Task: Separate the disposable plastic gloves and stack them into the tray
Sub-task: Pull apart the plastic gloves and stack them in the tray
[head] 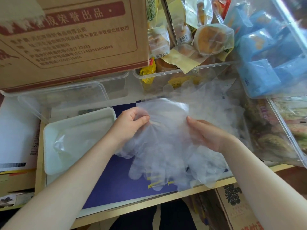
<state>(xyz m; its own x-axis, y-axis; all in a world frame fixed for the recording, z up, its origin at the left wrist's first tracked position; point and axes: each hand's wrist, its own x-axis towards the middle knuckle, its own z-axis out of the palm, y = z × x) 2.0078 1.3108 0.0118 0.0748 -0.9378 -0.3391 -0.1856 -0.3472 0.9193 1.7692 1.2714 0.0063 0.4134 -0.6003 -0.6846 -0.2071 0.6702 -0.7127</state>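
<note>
Two hands work a bundle of disposable plastic gloves (163,146) over the dark blue middle of the counter (116,185). The left hand (131,125) pinches the cuff end of the bundle, thumb and curled fingers gathering the thin film into creases. The right hand (207,135) lies just beside it, apart from the left, its thumb pressing on the film; whether its fingers curl round the plastic underneath cannot be told. The glove fingers hang toward the near edge of the counter, some reaching past the yellow marks printed there. More clear gloves (211,103) lie heaped behind the hands, toward the far right of the counter.

Left of the hands sits the white tray (49,130), near the counter's left edge, with a few flattened gloves (74,143) already lying in it. Behind the tray stand clear plastic containers (66,97), and above them a large cardboard box (74,39) printed in red. At the far edge, a clear bin (166,75) holds wrapped snacks, with packaged buns (211,39) piled behind it. A clear bin of blue packets (274,55) fills the far right corner.
</note>
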